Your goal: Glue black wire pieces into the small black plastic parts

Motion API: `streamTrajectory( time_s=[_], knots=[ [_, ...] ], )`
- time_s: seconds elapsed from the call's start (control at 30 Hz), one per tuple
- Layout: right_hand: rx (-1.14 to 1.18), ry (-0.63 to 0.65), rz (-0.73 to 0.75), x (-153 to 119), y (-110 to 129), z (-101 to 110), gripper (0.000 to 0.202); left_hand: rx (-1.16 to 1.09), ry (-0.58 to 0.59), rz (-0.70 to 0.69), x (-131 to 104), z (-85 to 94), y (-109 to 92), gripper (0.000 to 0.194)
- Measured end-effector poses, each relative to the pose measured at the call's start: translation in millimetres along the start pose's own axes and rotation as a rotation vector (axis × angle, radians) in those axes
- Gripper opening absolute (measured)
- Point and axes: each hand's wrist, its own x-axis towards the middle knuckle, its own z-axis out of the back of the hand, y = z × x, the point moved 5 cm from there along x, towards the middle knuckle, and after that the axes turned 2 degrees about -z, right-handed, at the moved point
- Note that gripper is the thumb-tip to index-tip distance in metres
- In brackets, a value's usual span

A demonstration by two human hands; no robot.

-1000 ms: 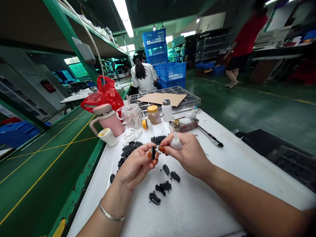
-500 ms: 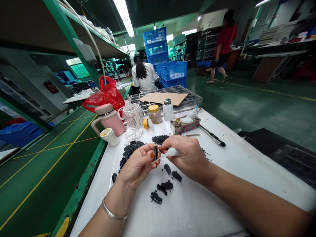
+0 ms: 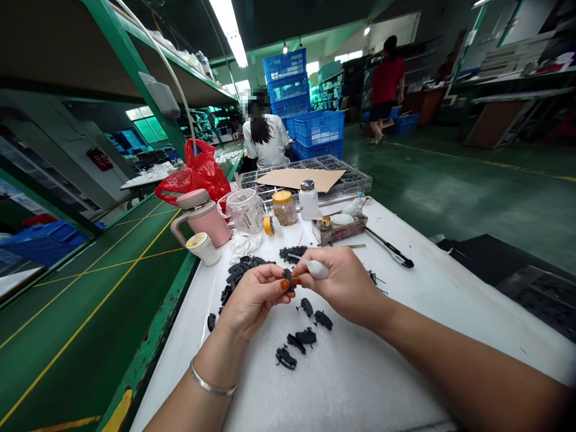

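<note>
My left hand (image 3: 252, 299) is closed, pinching a small black plastic part (image 3: 288, 281) between thumb and fingers. Against the same part press the thumb and fingertips of my right hand (image 3: 353, 288), and whether they hold a tiny piece there is hidden. Tucked in that right hand is a small white squeeze bottle (image 3: 318, 269), its thin nozzle pointing left and away. Similar black parts (image 3: 306, 337) lie loose on the white table below my hands. A pile of black parts (image 3: 236, 273) is behind my left hand, and a heap of tiny black pieces (image 3: 291, 253) lies beyond both hands.
Along the table's back stand a pink flask (image 3: 209, 222), a clear plastic pitcher (image 3: 245, 211), a yellow-lidded jar (image 3: 284, 209) and a white pump bottle (image 3: 308, 201). A box cutter (image 3: 389, 247) lies right. A person in white (image 3: 266, 141) sits ahead; another in red (image 3: 387, 81) is farther off.
The squeeze bottle's nozzle has swung from the black part to point left and away. My right fingertips now touch the part, which has turned. The person in red has moved left.
</note>
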Motion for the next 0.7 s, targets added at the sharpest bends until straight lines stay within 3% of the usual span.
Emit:
streamTrajectory(
  time_s=[0.2, 0.53, 0.7],
  knots=[
    [0.351, 0.049, -0.176, 4, -8, -6, 0.004, -0.052, 0.047, -0.019, -1, 0.2, -1, 0.032],
    [0.292, 0.026, -0.129, 7, -15, -4, 0.015, 0.066, -0.049, -0.061, -3, 4.1, -8, 0.034],
    [0.300, 0.053, -0.120, 5, -14, -9, 0.018, 0.066, -0.022, -0.052, -3, 6.9, -7, 0.030]
  ],
)
